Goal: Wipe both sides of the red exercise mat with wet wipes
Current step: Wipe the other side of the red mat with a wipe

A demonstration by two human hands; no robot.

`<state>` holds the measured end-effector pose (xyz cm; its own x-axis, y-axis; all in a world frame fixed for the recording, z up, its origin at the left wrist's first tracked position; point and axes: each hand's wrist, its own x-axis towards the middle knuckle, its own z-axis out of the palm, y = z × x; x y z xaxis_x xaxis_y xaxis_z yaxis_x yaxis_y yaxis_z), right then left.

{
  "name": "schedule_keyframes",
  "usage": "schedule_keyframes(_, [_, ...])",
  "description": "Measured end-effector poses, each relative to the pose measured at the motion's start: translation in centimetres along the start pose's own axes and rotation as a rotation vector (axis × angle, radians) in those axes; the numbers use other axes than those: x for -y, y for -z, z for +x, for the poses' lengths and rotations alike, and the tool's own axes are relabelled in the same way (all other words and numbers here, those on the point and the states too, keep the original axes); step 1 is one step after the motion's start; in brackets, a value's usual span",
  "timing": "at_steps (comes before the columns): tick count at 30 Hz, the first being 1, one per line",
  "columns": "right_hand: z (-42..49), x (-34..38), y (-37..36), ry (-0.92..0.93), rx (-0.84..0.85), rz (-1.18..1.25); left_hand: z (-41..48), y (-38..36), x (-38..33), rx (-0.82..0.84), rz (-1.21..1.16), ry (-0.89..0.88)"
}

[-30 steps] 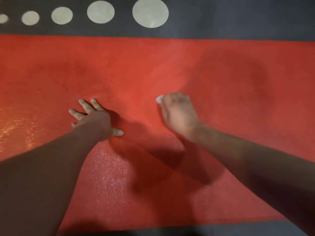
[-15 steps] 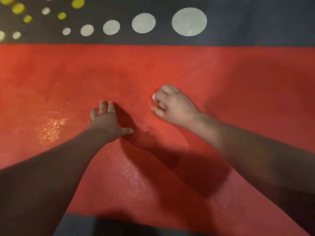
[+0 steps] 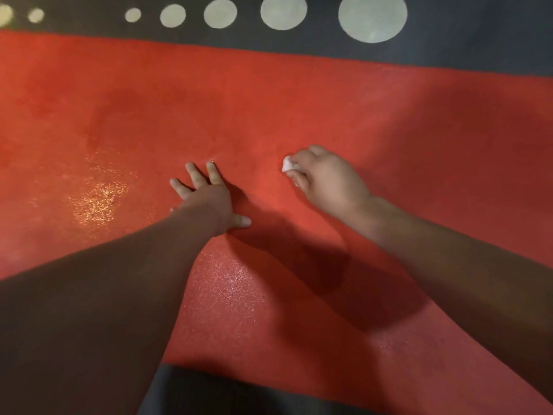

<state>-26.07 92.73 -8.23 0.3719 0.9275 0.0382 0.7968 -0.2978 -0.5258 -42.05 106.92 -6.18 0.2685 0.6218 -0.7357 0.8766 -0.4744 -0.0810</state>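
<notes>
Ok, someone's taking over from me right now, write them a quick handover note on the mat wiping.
Left hand: open, fingers spread, pressing flat on the red mat.
Right hand: grips a balled wet wipe against the mat.
The mat lies flat on a dark floor covering with pale circles.
Done: wet sheen shows left of the hands and nearer the camera.
Left: the dry-looking stretch to the right; the underside, not visible here.
</notes>
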Motion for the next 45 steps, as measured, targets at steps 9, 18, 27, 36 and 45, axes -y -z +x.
schedule_keyframes(9, [5.4,-3.6,1.5,-0.232,-0.142,-0.164,0.1,0.1,-0.1,0.027,0.003,0.001])
schedule_keyframes(18, [0.9,3.3,-2.1,0.410,0.258,-0.085,0.3,-0.1,0.2,0.036,-0.018,-0.025])
schedule_keyframes(27, [3.1,1.1,-1.4,0.123,0.043,-0.110,-0.4,0.2,0.0,0.030,-0.065,-0.011])
schedule_keyframes(36, [8.2,-2.7,0.6,0.035,-0.122,-0.212,-0.5,0.3,-0.3,0.036,-0.057,0.008])
schedule_keyframes(45, [4.7,2.3,-3.0,0.348,0.124,-0.129,-0.3,0.1,-0.3,0.032,-0.067,0.029])
